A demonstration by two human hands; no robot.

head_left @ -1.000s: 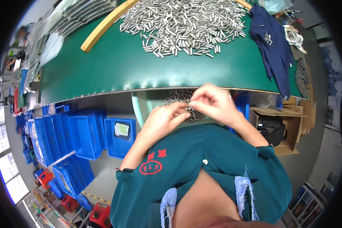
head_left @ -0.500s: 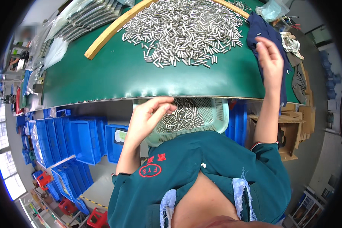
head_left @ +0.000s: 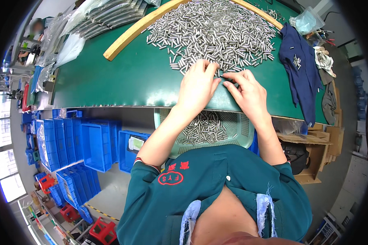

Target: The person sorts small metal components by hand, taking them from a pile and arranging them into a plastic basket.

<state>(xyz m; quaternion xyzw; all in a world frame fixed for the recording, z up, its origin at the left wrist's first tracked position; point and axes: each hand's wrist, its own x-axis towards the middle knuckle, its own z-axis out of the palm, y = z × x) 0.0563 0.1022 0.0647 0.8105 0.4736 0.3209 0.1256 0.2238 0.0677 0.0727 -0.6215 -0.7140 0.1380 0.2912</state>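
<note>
Short silvery metal pins (head_left: 216, 30) lie in a wide heap on the green table. At the heap's near edge my left hand (head_left: 197, 89) reaches in, its fingers bent over the pins and its thumb apart. Facing it, my right hand (head_left: 249, 93) has index finger and thumb spread, with a gap between them. A few loose pins lie between the two hands' fingertips; neither hand visibly grips one. Under the table edge in front of me, a pale green plastic basket (head_left: 244, 126) holds more pins.
A wooden strip (head_left: 139, 30) borders the heap at left. On the right a navy cloth (head_left: 296, 83) carries a small cluster of pins. Stacked plastic-wrapped packs (head_left: 106, 18) stand far left. Blue crates (head_left: 96, 147) are below the table; a cardboard box (head_left: 315, 163) is at right.
My right hand has moved left from the navy cloth to the heap; a pin cluster shows where it was. My left hand has risen from the basket to the heap. The view has shifted slightly.
</note>
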